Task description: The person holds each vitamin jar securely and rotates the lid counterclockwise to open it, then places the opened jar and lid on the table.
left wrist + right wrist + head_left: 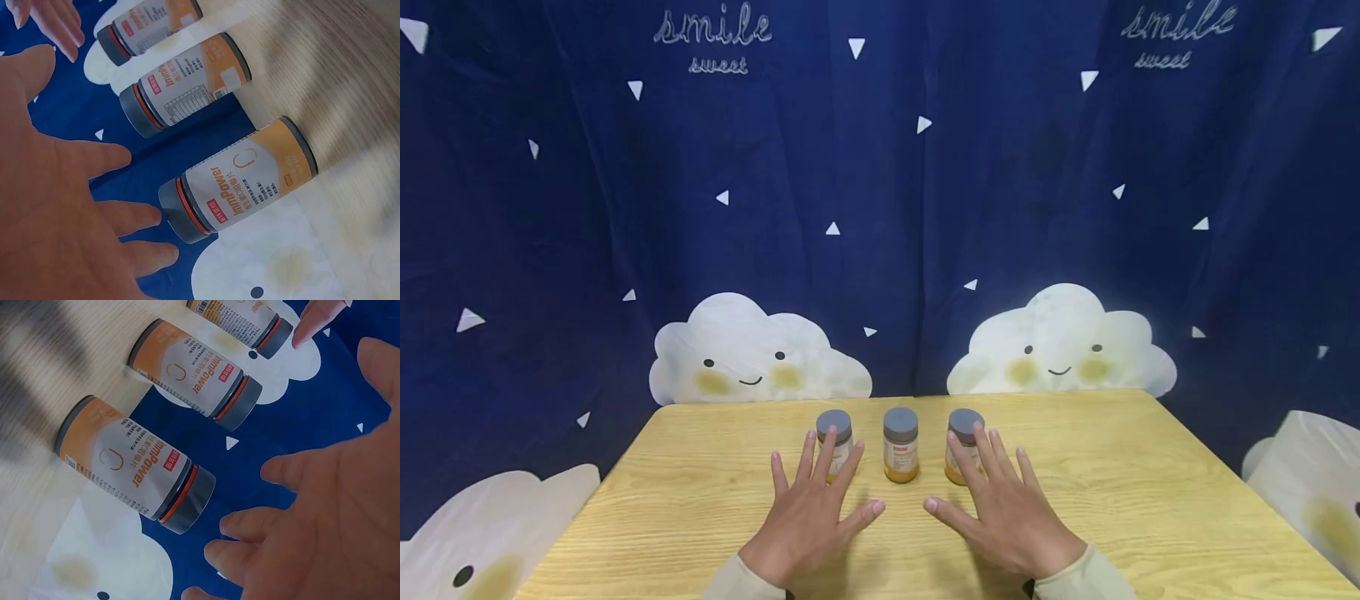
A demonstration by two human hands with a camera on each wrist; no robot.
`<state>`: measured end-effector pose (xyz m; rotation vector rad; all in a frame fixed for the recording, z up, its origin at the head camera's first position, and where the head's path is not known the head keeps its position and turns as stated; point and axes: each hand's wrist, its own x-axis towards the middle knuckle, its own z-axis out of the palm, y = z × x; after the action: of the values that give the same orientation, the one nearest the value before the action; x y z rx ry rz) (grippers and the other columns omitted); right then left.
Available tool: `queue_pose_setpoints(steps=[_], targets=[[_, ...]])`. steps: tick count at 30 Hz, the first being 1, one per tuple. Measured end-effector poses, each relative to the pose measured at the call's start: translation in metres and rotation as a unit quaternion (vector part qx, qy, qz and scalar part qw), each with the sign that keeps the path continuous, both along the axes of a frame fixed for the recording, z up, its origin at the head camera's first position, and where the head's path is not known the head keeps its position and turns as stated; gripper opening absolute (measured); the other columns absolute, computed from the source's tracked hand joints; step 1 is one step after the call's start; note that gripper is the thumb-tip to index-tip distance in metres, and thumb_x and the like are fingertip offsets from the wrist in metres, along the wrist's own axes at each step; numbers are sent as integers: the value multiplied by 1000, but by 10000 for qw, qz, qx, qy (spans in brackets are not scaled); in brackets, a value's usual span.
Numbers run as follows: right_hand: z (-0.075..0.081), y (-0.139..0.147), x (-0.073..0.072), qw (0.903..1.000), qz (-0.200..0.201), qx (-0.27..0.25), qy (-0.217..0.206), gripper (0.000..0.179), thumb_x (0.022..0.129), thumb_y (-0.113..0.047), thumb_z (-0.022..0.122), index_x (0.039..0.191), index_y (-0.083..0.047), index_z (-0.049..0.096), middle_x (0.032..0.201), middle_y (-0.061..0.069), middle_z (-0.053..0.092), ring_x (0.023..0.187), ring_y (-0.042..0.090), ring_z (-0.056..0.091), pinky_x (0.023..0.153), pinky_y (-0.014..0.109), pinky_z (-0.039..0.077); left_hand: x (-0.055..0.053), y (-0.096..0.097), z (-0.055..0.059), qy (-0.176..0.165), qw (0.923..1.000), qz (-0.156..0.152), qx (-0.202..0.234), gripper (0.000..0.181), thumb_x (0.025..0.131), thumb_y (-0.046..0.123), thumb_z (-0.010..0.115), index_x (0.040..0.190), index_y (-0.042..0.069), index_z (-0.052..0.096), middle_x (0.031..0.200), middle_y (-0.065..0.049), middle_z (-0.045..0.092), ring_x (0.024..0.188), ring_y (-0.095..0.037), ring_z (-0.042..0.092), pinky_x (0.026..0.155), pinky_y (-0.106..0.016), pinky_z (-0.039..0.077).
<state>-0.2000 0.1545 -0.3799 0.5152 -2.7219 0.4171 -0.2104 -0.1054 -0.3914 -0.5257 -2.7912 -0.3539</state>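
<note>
Three supplement bottles with grey lids and orange-and-white labels stand upright in a row on the wooden table. My left hand (812,517) is spread, palm down, its fingers overlapping the left bottle (835,422) in the head view. My right hand (1011,521) is spread the same way in front of the right bottle (966,423). Between the two hands is the middle bottle (901,446). The left wrist view shows the left bottle (240,178) beyond the fingers (140,219). In the right wrist view the right bottle (134,465) stands beyond the fingers (250,525). Both hands hold nothing.
The light wooden table (700,467) reaches back to a dark blue curtain (880,167) printed with white triangles, smiling clouds and lettering. The bottles stand near the table's far edge. Pale sleeves (745,579) cover both wrists.
</note>
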Motion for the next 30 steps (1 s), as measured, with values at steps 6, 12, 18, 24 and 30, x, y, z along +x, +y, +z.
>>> queue_pose_setpoints(steps=[6,12,18,24,30], targets=[[0,-1,-2,9999,52,11,-93,84,89,-70,44,150,-13,35,154,24,23,142,42,19,108,66,17,-3,-2,2,-115,9999,97,78,79,90,74,28,151,23,34,158,-17,18,144,-41,9,102,-76,3],[1,-3,-4,9997,139,-100,-165,82,91,-67,43,150,-11,35,154,26,23,141,42,19,108,66,17,-13,-11,3,-152,9991,136,374,79,91,71,35,152,21,32,158,-18,18,145,-39,9,104,-73,8],[1,-5,-11,9987,313,-315,-266,84,92,-66,44,149,-7,34,152,27,26,137,44,30,105,57,34,-33,-24,-4,64,9929,185,1172,80,90,49,63,154,20,25,155,-22,22,141,-41,24,103,-66,29],[7,-13,-19,9980,302,-531,-190,81,90,-62,53,148,-8,38,145,16,41,126,32,48,95,50,46,-60,-27,-12,-151,9702,313,2399,93,86,35,73,155,12,14,152,-21,30,135,-38,36,103,-57,37],[15,-30,-25,9971,382,-651,6,71,87,-46,69,142,-6,45,122,12,55,104,26,56,84,43,50,-79,-25,-27,-418,9332,392,3548,92,81,30,78,152,10,22,139,-20,46,125,-36,48,95,-53,45]])
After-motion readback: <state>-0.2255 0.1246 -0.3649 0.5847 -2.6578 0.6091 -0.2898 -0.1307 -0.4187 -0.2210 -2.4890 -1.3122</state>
